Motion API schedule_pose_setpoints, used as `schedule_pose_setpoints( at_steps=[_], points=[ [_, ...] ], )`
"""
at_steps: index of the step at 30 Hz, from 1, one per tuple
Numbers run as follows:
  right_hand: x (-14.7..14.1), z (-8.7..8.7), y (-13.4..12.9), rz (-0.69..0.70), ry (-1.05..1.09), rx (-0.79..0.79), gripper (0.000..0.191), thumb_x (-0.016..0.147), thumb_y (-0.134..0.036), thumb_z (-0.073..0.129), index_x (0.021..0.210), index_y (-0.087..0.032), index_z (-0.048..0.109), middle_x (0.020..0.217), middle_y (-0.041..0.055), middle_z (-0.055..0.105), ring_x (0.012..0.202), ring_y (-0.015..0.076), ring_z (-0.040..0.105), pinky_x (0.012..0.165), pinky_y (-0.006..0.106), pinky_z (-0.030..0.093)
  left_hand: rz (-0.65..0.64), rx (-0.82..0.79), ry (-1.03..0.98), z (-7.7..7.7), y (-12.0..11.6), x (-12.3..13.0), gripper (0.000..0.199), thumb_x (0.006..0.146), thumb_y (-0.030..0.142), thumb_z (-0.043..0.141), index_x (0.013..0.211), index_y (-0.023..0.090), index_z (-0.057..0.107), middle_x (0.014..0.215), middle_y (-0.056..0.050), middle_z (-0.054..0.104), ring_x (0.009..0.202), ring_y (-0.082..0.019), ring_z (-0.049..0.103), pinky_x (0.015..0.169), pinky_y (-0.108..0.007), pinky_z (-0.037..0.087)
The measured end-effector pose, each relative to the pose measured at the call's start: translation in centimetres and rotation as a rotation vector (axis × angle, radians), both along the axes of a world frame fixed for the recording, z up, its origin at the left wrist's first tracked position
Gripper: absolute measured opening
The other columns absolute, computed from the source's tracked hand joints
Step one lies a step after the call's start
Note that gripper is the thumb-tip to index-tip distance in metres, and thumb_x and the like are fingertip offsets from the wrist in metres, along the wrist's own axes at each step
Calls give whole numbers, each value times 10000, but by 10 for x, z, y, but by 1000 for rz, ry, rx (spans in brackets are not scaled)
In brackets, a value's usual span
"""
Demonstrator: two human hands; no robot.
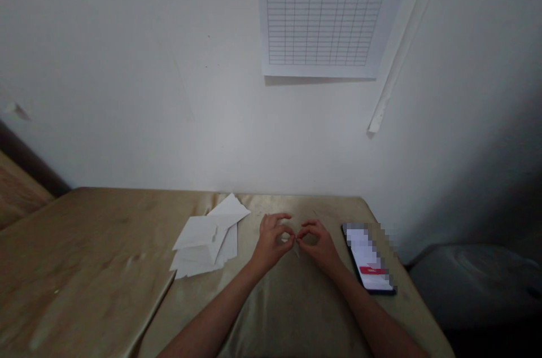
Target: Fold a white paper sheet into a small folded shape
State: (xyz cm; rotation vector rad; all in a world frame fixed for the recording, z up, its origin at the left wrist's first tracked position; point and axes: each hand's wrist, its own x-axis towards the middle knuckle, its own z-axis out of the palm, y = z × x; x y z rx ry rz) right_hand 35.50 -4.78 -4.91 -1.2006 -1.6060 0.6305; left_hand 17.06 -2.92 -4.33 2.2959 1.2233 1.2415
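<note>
My left hand is raised over the middle of the brownish covered table, thumb and index finger pinched together. Facing it, my right hand makes the same kind of pinch, and the fingertips of both hands meet or nearly meet. A tiny pale piece shows just below the fingertips; it is too small to make out. Several white paper sheets lie in a loose, overlapping pile to the left of my left hand.
A phone with a lit screen lies near the table's right edge. Behind the table, a printed grid sheet hangs on the white wall. A dark rounded object stands beyond the right edge.
</note>
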Motion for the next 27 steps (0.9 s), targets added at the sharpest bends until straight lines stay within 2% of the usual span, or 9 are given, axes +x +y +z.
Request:
schedule_pose_setpoints(
  at_steps=[9,15,22,27],
  points=[
    [-4,-5,1,-67,-59,62,36,732,-227,714,749,-249,737,1031,71,626,1060,253,592,1005,428,419,83,-65,13,-1,-4,7,158,705,108,775,750,235,694,1206,-42,674,1181,-270,580,1171,-649,162],
    [-5,-6,2,-61,-8,77,50,742,-247,716,786,-250,741,992,67,641,1053,258,591,998,435,431,96,-62,-16,1,-5,7,119,740,138,766,758,238,704,1185,-41,683,1157,-261,586,1154,-610,242],
    [-3,-2,1,-73,-10,64,45,760,-246,699,780,-251,740,1010,69,659,1039,259,600,983,438,436,71,-48,-46,3,-4,6,74,765,183,769,758,245,729,1175,-45,685,1142,-255,581,1063,-507,391],
    [-4,2,0,-86,-43,75,32,736,-226,700,751,-245,721,1009,64,666,1021,253,600,971,435,432,38,-59,-65,1,-3,6,53,778,207,769,777,250,737,1190,-48,677,1153,-259,575,1043,-497,411]
  ],
)
